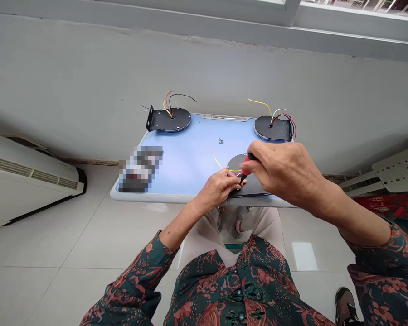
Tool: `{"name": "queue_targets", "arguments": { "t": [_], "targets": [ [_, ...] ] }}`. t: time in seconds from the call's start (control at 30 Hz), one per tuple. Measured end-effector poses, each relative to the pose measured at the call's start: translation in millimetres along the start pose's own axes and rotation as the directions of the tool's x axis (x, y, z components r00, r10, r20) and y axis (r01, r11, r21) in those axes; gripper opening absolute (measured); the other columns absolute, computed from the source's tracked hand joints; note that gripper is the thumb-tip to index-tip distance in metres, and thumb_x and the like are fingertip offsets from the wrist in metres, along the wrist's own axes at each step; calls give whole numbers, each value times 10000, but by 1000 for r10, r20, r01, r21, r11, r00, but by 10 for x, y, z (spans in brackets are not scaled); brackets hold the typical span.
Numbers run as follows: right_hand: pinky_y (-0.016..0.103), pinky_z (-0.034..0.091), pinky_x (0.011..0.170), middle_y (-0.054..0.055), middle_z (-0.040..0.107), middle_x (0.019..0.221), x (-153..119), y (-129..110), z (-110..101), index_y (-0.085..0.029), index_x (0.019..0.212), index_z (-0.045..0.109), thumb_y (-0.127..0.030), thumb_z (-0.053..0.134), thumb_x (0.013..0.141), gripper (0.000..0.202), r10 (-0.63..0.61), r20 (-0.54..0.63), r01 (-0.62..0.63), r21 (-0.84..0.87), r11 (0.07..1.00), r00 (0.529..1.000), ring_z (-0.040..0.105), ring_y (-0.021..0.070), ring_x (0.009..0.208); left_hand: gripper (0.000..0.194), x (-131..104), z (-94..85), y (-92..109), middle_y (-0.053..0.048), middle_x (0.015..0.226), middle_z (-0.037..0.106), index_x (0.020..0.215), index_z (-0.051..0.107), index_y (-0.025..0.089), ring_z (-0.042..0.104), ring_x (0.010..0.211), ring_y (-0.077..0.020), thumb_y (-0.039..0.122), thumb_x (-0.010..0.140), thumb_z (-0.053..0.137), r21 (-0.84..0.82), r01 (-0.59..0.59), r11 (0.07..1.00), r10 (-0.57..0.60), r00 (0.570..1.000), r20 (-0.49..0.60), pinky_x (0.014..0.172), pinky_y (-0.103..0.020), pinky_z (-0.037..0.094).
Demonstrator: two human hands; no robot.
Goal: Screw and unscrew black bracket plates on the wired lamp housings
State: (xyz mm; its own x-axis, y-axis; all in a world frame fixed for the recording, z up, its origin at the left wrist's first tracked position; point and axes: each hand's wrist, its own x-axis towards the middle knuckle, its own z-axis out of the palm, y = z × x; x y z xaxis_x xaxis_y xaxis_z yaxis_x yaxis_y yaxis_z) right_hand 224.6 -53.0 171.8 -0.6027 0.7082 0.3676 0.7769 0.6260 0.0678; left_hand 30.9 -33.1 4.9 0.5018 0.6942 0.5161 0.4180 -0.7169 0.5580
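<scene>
My right hand [282, 174] is wrapped round a red and black screwdriver [247, 165], its tip pointing down at the near edge of a round black plate [237, 161]. Beside the tip, the fingers of my left hand [221, 186] are pinched together at the plate's edge; what they hold, if anything, is too small to tell. A yellow wire [218, 162] curves out from this plate, which my right hand partly covers. Several small screws [221, 141] lie in a little pile beyond it on the blue tabletop [187, 158].
Two more black plates with brackets and loose wires lie at the back left [178, 120] and back right [270, 130]. A blurred patch [141, 170] covers the table's left side. A wall stands behind, a white appliance [27, 181] at left, a perforated white metal part [401, 170] at right.
</scene>
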Motion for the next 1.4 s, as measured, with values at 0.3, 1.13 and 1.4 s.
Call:
{"name": "queue_targets", "arguments": {
  "t": [0.3, 1.13, 1.4],
  "targets": [
    [295, 232, 596, 60, 699, 846, 21, -31, -12, -164, 1037, 686, -324, 479, 1045, 261, 25, 51, -29, 87, 996, 998, 501, 143, 638, 211, -10, 12, 18, -39, 820, 651, 905, 740, 197, 610, 854, -171, 189, 1024, 566, -14, 7, 1000, -7, 1000, -17, 758, -268, 506],
    [259, 401, 526, -34, 646, 658, -600, 388, -56, -227, 937, 524, -313, 579, 966, 106, 335, -367, -251, 258, 933, 868, 528, 119, 474, 202, 101, -183, 32, -82, 1066, 742, 1138, 711, 196, 719, 1014, -175, 116, 991, 598, 27, -63, 998, 61, 996, 71, 861, -340, 634],
    [242, 355, 501, -56, 620, 610, -837, 460, 115, -227, 922, 514, -315, 570, 960, 111, 335, -384, -290, 172, 941, 861, 484, 101, 437, 200, 277, 193, 496, -58, 965, 788, 1156, 682, 190, 738, 904, -195, 121, 1003, 573, 70, -40, 997, 41, 999, -7, 931, -393, 610]
  ]
}}
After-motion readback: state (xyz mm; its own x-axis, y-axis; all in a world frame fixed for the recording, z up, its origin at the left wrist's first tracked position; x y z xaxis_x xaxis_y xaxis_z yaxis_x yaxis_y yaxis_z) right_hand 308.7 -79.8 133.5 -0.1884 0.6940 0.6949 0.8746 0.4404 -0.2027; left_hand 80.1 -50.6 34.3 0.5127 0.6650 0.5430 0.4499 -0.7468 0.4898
